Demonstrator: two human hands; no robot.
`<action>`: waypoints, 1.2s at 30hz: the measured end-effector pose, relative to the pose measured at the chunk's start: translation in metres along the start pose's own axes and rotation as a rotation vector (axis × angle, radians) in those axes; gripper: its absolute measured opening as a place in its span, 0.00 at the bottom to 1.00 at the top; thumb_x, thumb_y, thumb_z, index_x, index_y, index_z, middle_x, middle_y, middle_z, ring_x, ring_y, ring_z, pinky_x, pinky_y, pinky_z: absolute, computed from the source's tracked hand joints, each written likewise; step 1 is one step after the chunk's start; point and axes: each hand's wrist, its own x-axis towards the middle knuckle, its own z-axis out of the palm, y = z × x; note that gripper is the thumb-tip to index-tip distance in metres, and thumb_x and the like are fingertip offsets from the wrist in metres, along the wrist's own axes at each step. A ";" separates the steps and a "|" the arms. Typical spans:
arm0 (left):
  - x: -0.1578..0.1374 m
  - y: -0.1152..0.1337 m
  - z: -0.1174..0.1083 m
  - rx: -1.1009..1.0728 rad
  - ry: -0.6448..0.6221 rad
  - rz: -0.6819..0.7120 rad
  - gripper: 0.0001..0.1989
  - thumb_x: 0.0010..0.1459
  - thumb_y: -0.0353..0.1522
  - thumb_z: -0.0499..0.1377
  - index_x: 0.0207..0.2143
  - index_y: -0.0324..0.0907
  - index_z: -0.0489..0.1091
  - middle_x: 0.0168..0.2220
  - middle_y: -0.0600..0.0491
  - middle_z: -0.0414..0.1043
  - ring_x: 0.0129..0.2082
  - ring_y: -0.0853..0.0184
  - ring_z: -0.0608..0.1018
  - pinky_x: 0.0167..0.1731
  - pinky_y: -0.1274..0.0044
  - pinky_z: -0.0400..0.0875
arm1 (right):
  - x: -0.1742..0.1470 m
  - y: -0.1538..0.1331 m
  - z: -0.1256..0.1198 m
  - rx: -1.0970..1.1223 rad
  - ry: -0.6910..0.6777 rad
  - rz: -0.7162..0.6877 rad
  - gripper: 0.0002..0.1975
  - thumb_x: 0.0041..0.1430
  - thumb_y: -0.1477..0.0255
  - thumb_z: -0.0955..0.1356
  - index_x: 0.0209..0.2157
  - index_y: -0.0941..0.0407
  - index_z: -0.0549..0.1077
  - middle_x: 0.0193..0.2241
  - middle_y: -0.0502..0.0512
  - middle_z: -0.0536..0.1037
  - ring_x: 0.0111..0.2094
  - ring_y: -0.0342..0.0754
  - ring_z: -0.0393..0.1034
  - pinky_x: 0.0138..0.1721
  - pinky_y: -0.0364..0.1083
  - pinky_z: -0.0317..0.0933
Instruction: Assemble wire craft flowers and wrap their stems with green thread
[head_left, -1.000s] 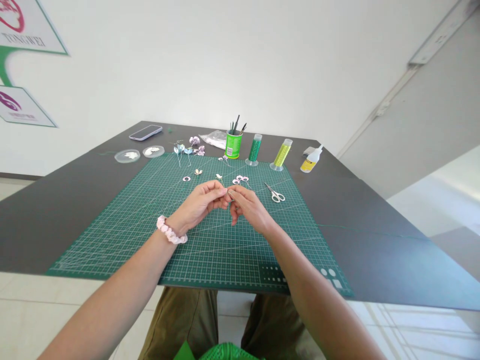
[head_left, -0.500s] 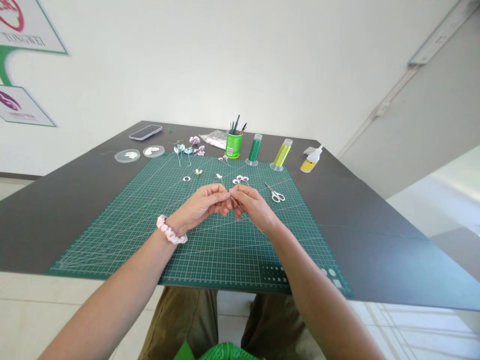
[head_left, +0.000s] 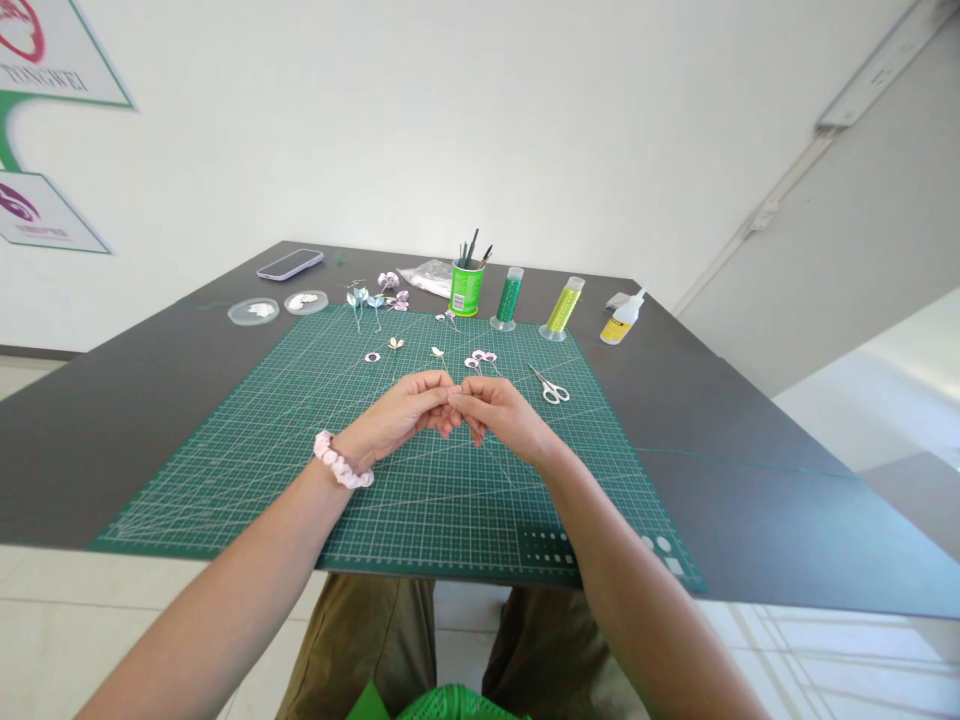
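Note:
My left hand point(head_left: 415, 408) and my right hand point(head_left: 501, 410) meet over the middle of the green cutting mat point(head_left: 247, 470), thumbs and fingertips pinched together. Between them runs the thin stem of a small pale flower point(head_left: 438, 352), whose head sticks out beyond the left fingertips. The stem at the pinch is hidden by the fingers, and a faint thread or wire trails below toward the mat. White-handled scissors point(head_left: 553, 390) lie to the right of my right hand. Pink-white flower pieces point(head_left: 480, 358) rest just beyond the hands.
A green can of tools point(head_left: 466, 290), a dark green thread spool point(head_left: 508, 300), a yellow-green spool point(head_left: 562, 308) and a glue bottle point(head_left: 622, 318) stand at the back. Behind left are finished wire flowers point(head_left: 375, 298), two shallow dishes point(head_left: 253, 312) and a phone point(head_left: 290, 265).
The right thumb and fingers have shifted slightly left, closer against the left fingertips. The thin strand below the hands hangs at a different place. The left hand stays almost still.

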 end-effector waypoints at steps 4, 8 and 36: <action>0.001 -0.001 0.000 0.016 0.008 -0.009 0.14 0.54 0.38 0.64 0.26 0.38 0.65 0.21 0.56 0.72 0.21 0.76 0.72 0.24 0.82 0.67 | 0.000 0.002 0.000 -0.008 -0.004 0.010 0.10 0.53 0.71 0.66 0.20 0.56 0.66 0.14 0.43 0.66 0.14 0.36 0.57 0.15 0.38 0.56; 0.002 -0.003 0.001 0.021 0.020 -0.007 0.16 0.55 0.41 0.63 0.26 0.38 0.65 0.20 0.56 0.71 0.21 0.75 0.73 0.24 0.81 0.68 | 0.001 0.001 0.000 -0.004 0.017 0.012 0.10 0.52 0.73 0.65 0.19 0.56 0.66 0.13 0.42 0.64 0.14 0.36 0.56 0.15 0.38 0.55; 0.001 -0.001 0.004 0.443 0.075 0.167 0.13 0.56 0.38 0.60 0.25 0.38 0.73 0.27 0.53 0.73 0.32 0.68 0.73 0.38 0.73 0.65 | 0.007 0.012 0.008 0.110 0.343 -0.101 0.17 0.52 0.64 0.70 0.16 0.55 0.64 0.16 0.45 0.64 0.19 0.40 0.58 0.23 0.43 0.55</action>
